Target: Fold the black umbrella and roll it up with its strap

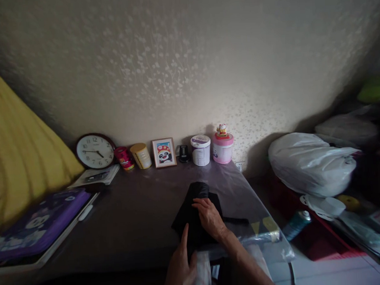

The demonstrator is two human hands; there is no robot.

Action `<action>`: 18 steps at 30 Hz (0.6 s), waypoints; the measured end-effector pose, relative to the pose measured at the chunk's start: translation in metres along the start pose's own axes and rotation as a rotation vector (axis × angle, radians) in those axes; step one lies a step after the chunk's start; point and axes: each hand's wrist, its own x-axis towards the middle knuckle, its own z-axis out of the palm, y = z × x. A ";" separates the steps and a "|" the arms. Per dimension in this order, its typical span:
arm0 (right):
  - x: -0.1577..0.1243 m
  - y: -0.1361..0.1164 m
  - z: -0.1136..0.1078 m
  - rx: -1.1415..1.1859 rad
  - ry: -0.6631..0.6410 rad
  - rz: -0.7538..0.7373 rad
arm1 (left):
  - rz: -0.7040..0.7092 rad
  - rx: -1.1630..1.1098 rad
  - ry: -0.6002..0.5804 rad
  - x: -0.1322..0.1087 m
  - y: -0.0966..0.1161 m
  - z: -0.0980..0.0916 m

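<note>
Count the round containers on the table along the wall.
4: a red can beside the clock, a cream can next to it, a white tub and a pink tub right of the framed picture. Others may be hidden.

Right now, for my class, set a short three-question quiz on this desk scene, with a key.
1. True or false: the right hand lies palm down on the black cloth.
2. Choose one: the wall clock leans A) left of, B) right of, C) in front of the framed panda picture.
3. Fill in: the cat figure sits on top of the ___ tub.
Key: 1 true; 2 A; 3 pink.
</note>
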 end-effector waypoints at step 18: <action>-0.072 0.000 -0.057 1.112 -0.495 0.663 | -0.223 -0.529 0.011 -0.005 0.064 -0.058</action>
